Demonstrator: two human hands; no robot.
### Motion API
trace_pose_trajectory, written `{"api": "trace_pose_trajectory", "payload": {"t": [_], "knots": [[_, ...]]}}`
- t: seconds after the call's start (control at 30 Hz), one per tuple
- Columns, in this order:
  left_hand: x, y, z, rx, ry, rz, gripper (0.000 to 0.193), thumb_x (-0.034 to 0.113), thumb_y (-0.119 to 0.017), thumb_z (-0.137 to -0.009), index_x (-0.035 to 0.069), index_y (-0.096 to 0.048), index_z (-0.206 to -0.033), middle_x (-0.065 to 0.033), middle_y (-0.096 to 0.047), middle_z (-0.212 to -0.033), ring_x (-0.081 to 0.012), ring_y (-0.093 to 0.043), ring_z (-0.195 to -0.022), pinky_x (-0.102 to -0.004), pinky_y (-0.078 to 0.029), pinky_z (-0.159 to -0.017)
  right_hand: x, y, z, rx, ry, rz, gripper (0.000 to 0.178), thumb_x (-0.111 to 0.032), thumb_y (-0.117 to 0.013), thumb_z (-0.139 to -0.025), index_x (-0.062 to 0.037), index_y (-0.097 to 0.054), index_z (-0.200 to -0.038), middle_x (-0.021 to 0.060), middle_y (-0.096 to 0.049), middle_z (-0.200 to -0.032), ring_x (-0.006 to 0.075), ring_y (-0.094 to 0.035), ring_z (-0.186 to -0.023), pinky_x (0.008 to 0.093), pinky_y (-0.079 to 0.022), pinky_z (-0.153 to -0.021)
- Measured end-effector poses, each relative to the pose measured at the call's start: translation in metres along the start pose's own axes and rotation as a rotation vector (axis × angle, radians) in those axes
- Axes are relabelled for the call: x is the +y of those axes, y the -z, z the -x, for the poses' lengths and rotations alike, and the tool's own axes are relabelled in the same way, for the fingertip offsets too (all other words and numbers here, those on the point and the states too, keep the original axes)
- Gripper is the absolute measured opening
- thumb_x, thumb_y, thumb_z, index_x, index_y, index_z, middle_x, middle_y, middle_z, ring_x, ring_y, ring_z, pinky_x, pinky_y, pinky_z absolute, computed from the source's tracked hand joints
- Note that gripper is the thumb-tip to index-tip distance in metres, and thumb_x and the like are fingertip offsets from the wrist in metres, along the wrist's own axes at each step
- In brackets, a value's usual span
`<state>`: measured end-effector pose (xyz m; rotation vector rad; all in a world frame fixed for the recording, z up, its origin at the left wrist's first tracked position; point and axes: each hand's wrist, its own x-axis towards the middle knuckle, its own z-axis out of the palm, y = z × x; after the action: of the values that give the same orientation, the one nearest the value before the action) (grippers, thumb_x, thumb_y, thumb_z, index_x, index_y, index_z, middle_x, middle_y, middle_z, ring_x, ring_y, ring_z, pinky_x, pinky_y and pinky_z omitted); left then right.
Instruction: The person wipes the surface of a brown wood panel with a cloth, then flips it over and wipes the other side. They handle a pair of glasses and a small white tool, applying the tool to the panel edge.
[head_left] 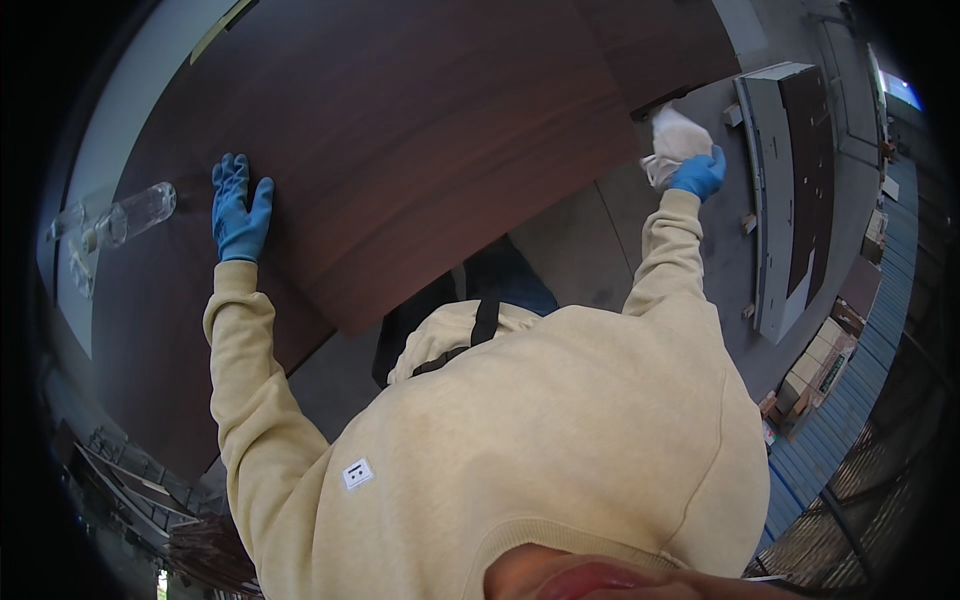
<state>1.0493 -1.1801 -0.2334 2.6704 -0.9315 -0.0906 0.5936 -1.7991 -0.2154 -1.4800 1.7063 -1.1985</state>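
Note:
My left hand (241, 210), in a blue glove, lies flat with fingers stretched out on a dark reddish-brown wooden panel (430, 150). To its left, a clear plastic bottle (140, 214) lies on its side. Off the panel's right edge, my gloved right hand (700, 174) is closed around a crumpled white cloth (679, 137). The cloth hangs over the grey floor, apart from the panel.
A stack of long boards (785, 190) with white and dark brown faces rests on small blocks to the right. Beyond it, cardboard boxes (817, 362) line a blue corrugated wall (885, 300). Grey floor (570, 235) shows between me and the panel's right side.

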Motion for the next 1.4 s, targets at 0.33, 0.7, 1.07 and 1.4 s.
{"api": "trace_pose_trajectory", "payload": {"t": [0.33, 0.7, 1.07, 1.4], "knots": [[0.001, 0.013, -0.001, -0.044, -0.01, 0.024, 0.067, 0.033, -0.071, -0.101, 0.007, -0.049, -0.159, -0.0171, -0.037, -0.17, -0.035, -0.027, -0.161, -0.0439, -0.024, -0.131, -0.139, -0.107, 0.315, -0.649, 1.701, 0.187, 0.037, -0.013, -0.06, -0.102, -0.0011, -0.061, -0.137, 0.0163, -0.067, -0.128, 0.0265, -0.069, -0.102, 0.0399, -0.06, -0.088], [0.005, 0.017, 0.007, -0.032, 0.012, -0.011, 0.058, 0.027, -0.065, -0.103, 0.008, -0.054, -0.156, -0.0169, -0.042, -0.168, -0.0349, -0.033, -0.159, -0.043, -0.03, -0.129, -0.178, -0.239, 0.328, -1.024, 1.364, -0.061, 0.049, -0.023, -0.066, -0.092, -0.006, -0.062, -0.138, 0.0237, -0.063, -0.14, 0.0417, -0.061, -0.13, 0.0528, -0.044, -0.115], [0.01, 0.01, 0.008, 0.001, 0.043, 0.047, 0.058, 0.023, -0.066, -0.102, 0.008, -0.053, -0.157, -0.0153, -0.043, -0.167, -0.0337, -0.034, -0.159, -0.0429, -0.03, -0.13, -0.232, -0.225, 0.053, -0.705, 0.697, 0.087, 0.059, -0.031, -0.055, -0.103, 0.0042, -0.052, -0.149, 0.0254, -0.043, -0.164, 0.0403, -0.034, -0.157, 0.0485, -0.025, -0.129], [0.0, 0.011, 0.009, -0.024, 0.001, 0.067, 0.058, 0.019, -0.067, -0.101, 0.005, -0.053, -0.156, -0.0183, -0.042, -0.168, -0.0377, -0.033, -0.159, -0.0454, -0.028, -0.13, -0.174, -0.22, 0.417, -1.194, 1.595, -0.171, 0.059, -0.031, -0.065, -0.097, -0.0082, -0.056, -0.151, 0.0153, -0.057, -0.153, 0.0324, -0.05, -0.147, 0.0499, -0.031, -0.126]]}}
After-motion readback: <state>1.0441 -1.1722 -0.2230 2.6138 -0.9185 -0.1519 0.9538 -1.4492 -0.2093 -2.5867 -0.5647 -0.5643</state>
